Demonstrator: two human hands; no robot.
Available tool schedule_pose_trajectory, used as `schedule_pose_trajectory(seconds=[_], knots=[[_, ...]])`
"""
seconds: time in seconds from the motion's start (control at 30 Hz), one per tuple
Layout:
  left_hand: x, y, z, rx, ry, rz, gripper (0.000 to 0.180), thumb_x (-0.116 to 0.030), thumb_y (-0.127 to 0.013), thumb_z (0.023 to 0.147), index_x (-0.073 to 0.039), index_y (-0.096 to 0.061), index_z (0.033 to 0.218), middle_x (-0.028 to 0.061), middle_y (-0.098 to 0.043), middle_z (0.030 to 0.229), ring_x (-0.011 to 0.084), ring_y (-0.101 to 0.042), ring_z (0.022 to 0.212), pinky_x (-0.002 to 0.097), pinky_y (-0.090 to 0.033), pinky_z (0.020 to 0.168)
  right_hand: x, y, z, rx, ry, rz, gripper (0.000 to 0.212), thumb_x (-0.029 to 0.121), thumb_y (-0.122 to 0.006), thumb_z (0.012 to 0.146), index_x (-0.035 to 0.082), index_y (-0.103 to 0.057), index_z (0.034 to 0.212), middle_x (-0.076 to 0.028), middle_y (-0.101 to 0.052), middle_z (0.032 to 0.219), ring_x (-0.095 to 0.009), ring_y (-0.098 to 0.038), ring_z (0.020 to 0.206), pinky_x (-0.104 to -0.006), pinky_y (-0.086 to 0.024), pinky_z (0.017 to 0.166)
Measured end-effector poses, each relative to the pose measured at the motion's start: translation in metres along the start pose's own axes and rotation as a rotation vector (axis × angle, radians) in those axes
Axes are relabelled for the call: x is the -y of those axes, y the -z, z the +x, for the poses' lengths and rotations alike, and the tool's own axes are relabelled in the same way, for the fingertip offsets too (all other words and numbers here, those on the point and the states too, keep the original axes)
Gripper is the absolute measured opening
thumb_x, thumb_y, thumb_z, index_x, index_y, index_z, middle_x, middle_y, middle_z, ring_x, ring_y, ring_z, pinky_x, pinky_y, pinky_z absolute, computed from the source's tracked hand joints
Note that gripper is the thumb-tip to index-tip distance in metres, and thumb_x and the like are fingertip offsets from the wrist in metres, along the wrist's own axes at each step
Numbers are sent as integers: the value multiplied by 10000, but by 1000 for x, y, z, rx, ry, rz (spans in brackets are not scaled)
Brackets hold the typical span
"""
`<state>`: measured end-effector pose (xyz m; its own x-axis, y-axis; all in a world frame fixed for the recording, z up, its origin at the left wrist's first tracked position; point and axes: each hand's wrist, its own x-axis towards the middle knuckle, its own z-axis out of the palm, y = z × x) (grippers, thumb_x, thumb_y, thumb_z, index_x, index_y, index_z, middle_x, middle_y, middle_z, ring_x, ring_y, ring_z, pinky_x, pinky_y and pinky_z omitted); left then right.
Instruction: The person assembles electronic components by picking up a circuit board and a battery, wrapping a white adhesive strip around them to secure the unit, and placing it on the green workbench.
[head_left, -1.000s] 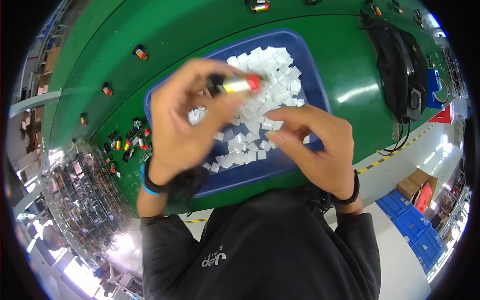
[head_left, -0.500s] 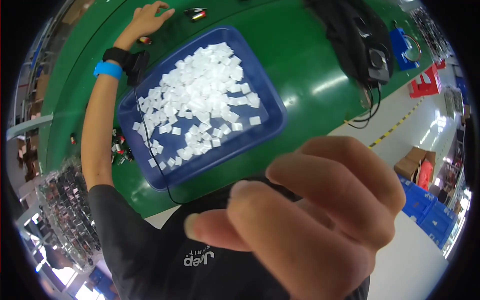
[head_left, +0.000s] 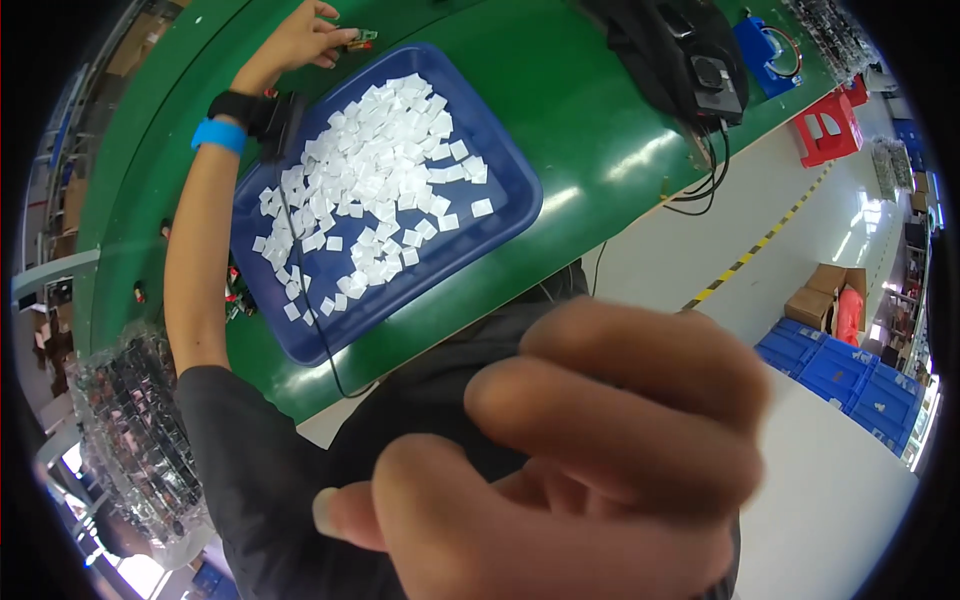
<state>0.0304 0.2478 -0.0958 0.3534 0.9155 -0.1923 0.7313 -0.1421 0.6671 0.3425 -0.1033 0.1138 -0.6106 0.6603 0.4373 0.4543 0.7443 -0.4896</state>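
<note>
My left hand (head_left: 300,45) is stretched over the far left of the green bench, past the blue tray. Its thumb and fingers close on the near end of a small electronic part (head_left: 366,40), green with a red and yellow piece. My right hand (head_left: 600,450) looms large and blurred in the foreground, its fingers curled in and the thumb under the index finger. Whatever it may hold is hidden. Between the hands stands the blue tray (head_left: 500,235), with many small white square pieces (head_left: 380,150) heaped inside.
A black cable (head_left: 312,320) runs from my left wrist across the tray. More small parts (head_left: 238,295) lie left of the tray. A black bag (head_left: 650,45) and a blue device (head_left: 770,60) sit at the right. Beyond are a red stool (head_left: 828,130) and blue crates (head_left: 840,375).
My left hand was open and apart from the small parts; now its fingers have closed at one. The view has shifted, and my right hand sits lower and further left in it.
</note>
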Motion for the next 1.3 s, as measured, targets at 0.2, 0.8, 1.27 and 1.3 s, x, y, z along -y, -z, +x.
schedule_pose_trajectory(seconds=[0.2,0.8,1.27,1.3], knots=[[-75,-12,-115,-30,-202,-346,329,-137,-689,943,25,-632,1224,100,-666,979,158,-685,783,263,-558,693,-62,-69,-5,45,-199,175,206,122,-788,811,92,-626,935,-21,-628,756,-152,-619,597,-235,-448,533],[-119,-44,-248,-163,-135,-342,299,55,-719,795,-51,-692,1073,99,-564,1081,212,-626,975,291,-597,771,-102,-135,56,-58,-420,535,160,-41,-719,867,-29,-665,1018,-102,-699,908,-119,-671,736,-223,-515,646],[-106,-55,-240,-291,-464,-381,320,52,-708,778,-41,-639,1076,157,-546,1235,246,-645,1026,346,-581,838,-123,-144,39,-224,-219,452,217,-122,-779,765,-47,-653,925,-191,-731,972,-186,-716,813,-271,-564,678],[-112,-54,-241,-252,-342,-555,366,27,-708,801,-31,-601,1147,157,-539,1253,235,-647,1022,342,-580,838,-122,-143,39,-214,-222,412,215,-121,-781,761,-45,-652,916,-190,-734,964,-191,-718,802,-271,-564,670]])
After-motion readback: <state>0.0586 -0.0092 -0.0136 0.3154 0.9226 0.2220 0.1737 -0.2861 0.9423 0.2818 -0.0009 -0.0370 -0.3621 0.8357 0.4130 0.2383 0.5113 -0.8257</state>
